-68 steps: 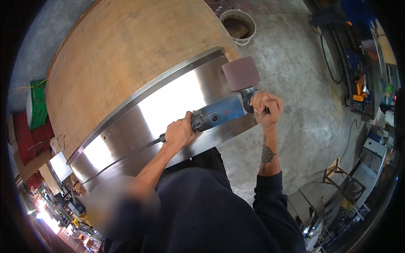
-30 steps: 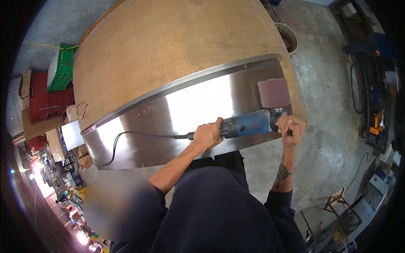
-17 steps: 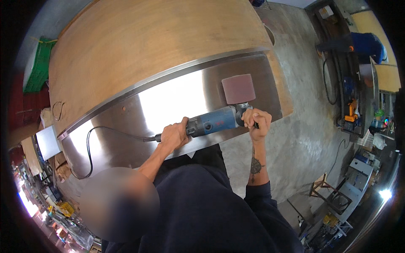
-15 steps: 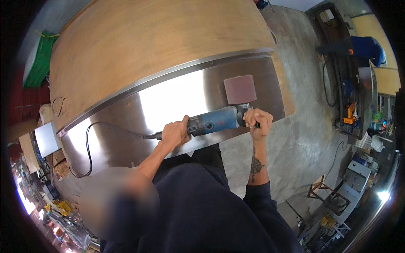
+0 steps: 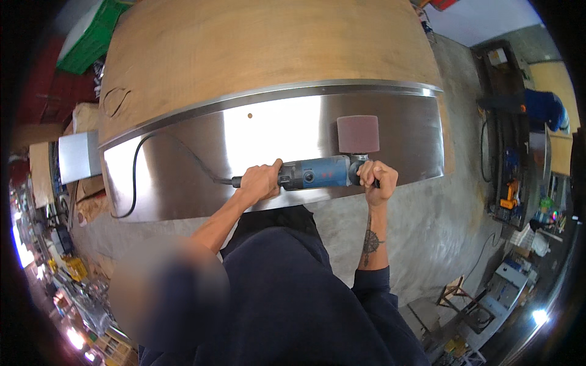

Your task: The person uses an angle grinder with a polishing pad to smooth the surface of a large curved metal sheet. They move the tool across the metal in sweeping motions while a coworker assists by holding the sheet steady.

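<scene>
Were either of 2 grips loosened, a gouge could be left. The rear of the blue power tool [image 5: 326, 171] is wrapped by the left hand [image 5: 261, 182], fingers closed; its front by the right hand [image 5: 378, 180], fingers curled. Beyond, the abrasive drum [image 5: 358, 134] is held over the metal panel [image 5: 271, 137], contact not discernible; farther off, a wooden table [image 5: 274, 43] is seen.

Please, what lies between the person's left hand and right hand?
The head view shows the blue-and-black cylindrical power tool between the left hand and the right hand.
</scene>
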{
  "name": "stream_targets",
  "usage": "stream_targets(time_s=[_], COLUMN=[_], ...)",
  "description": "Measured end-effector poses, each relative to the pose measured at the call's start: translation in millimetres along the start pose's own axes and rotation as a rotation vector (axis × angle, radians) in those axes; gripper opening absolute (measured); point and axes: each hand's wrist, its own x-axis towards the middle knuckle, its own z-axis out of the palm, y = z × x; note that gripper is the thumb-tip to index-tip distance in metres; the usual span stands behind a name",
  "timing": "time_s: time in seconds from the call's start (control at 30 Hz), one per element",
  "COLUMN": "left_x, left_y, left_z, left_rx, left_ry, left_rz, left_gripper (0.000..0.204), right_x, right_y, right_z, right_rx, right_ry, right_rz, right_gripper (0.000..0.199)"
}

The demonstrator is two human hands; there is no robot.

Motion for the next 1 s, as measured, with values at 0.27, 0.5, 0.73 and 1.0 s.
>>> stream_targets(time_s=[0.27,0.5,0.73,1.0], left_x=[-44.3,-89.5,-140.9,-190.1], left_y=[18.3,-0.1,-87.6,-197.9], left_z=[-0.2,-19.6,-30.8,-37.5], left_rx=[-0.017,-0.017,-0.032,-0.087], left_ry=[0.046,0.063,0.075,0.135], left_rz=[-0.091,-0.123,-0.082,0.01], left_gripper=[0.054,0.054,0.052,0.044], right_x=[-10.2,-22.4,-53.6,-83.8], right_y=[-27.7,-34.2,-6.5,21.3], right_z=[4.8,46.1,140.4,251.2], right_rx=[-0.05,-0.037,-0.037,-0.054], right_ry=[-0.124,-0.16,-0.123,-0.081], right_rz=[-0.003,-0.009,-0.027,-0.019], right_gripper=[0.038,0.037,0.038,0.039])
